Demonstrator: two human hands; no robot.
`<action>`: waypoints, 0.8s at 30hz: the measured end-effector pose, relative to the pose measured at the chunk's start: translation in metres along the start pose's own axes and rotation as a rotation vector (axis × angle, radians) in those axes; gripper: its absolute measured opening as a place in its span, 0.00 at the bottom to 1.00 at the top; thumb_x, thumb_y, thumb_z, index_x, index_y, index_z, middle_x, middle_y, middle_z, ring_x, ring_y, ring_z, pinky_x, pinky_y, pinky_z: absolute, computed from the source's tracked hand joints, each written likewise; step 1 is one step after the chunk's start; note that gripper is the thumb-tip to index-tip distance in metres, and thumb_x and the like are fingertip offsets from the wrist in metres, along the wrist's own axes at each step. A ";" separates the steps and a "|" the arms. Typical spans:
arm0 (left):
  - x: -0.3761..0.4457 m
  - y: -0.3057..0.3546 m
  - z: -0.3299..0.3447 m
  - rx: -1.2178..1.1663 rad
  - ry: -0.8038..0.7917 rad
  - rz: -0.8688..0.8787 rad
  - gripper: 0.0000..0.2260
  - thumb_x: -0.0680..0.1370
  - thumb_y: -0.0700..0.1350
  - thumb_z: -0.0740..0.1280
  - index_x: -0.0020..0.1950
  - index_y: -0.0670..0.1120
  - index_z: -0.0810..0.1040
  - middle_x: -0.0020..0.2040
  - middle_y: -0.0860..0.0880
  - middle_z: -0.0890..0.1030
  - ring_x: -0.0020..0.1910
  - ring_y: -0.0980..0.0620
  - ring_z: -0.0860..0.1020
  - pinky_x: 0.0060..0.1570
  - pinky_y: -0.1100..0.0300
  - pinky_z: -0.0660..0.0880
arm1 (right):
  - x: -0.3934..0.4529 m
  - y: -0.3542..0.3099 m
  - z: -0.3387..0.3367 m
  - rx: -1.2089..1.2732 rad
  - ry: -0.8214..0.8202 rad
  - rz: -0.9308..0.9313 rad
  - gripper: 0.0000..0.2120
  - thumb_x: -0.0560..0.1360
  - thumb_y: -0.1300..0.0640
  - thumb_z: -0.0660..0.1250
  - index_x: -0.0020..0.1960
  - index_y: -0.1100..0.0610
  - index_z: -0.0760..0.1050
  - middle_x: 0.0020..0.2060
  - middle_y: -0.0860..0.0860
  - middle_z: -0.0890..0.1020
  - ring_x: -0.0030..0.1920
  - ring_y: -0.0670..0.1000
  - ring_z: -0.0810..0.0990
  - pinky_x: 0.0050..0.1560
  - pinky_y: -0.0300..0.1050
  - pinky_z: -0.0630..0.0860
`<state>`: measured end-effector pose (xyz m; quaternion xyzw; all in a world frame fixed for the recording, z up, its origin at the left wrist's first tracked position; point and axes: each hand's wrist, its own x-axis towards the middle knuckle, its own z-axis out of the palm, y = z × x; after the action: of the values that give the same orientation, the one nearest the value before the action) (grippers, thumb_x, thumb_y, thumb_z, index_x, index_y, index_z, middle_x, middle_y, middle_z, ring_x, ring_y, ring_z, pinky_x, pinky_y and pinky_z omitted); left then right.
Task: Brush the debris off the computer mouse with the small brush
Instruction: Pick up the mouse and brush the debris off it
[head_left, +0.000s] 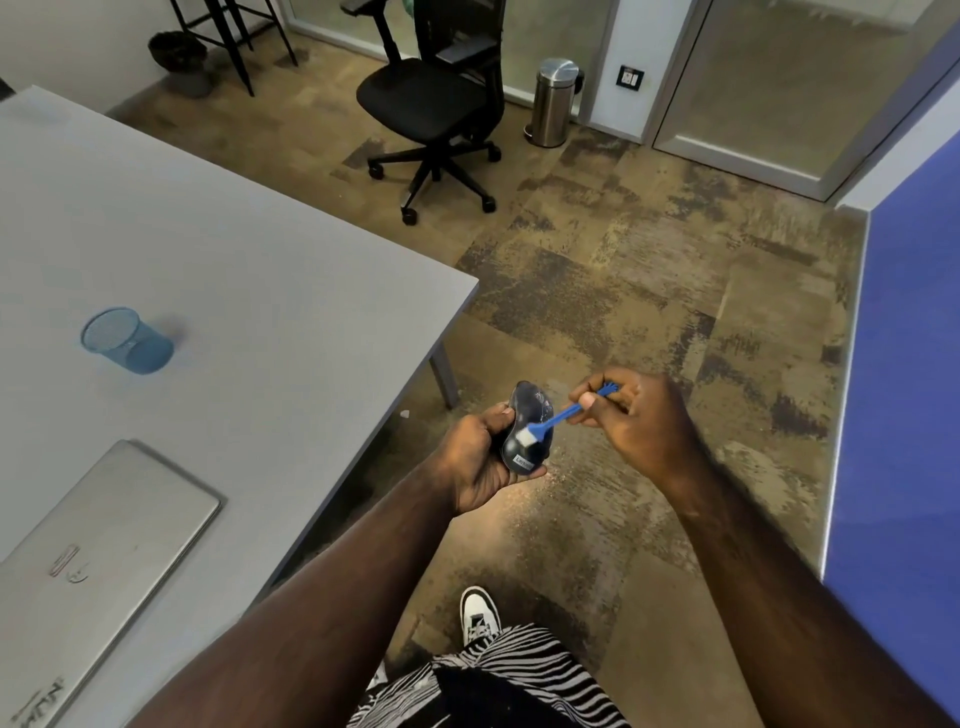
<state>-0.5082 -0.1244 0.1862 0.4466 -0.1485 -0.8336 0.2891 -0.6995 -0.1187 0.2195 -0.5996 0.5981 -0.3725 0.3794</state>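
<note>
Computer mouse (524, 431) sits low in the centre of the frame, gripped in my left hand (475, 462) over the floor, while my right hand (631, 421) pinches the small brush (558, 415), so I should sweep its bristles lightly outward, away from the surface (234, 270).

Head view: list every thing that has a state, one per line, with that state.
computer mouse: held off the table, top up
small brush: bristles on the mouse
left hand: shut on the mouse
right hand: shut on the brush handle
laptop: lid closed, flat on the table
blue mesh cup: upright
pedal bin: lid closed
</note>
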 end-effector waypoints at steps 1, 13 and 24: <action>0.000 0.000 0.000 0.000 -0.003 0.004 0.16 0.83 0.45 0.52 0.65 0.44 0.73 0.58 0.38 0.75 0.48 0.43 0.78 0.45 0.49 0.78 | -0.002 -0.001 -0.001 0.006 -0.015 -0.012 0.15 0.74 0.59 0.67 0.41 0.38 0.81 0.37 0.46 0.87 0.38 0.44 0.87 0.41 0.46 0.85; 0.000 0.006 0.002 -0.108 -0.033 0.021 0.16 0.83 0.44 0.52 0.66 0.43 0.72 0.61 0.37 0.75 0.49 0.41 0.78 0.42 0.49 0.80 | -0.006 0.005 -0.004 -0.071 0.152 -0.018 0.14 0.77 0.57 0.67 0.44 0.36 0.79 0.38 0.41 0.86 0.38 0.50 0.88 0.38 0.60 0.84; 0.002 0.001 -0.004 -0.184 -0.066 0.016 0.15 0.82 0.44 0.52 0.63 0.44 0.74 0.59 0.36 0.77 0.49 0.39 0.79 0.43 0.47 0.81 | -0.006 0.014 -0.008 -0.064 0.218 -0.010 0.12 0.77 0.57 0.67 0.44 0.39 0.79 0.36 0.39 0.86 0.40 0.42 0.87 0.41 0.53 0.85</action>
<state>-0.5050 -0.1268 0.1830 0.3894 -0.0842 -0.8556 0.3304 -0.7133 -0.1132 0.2104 -0.5705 0.6443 -0.4180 0.2910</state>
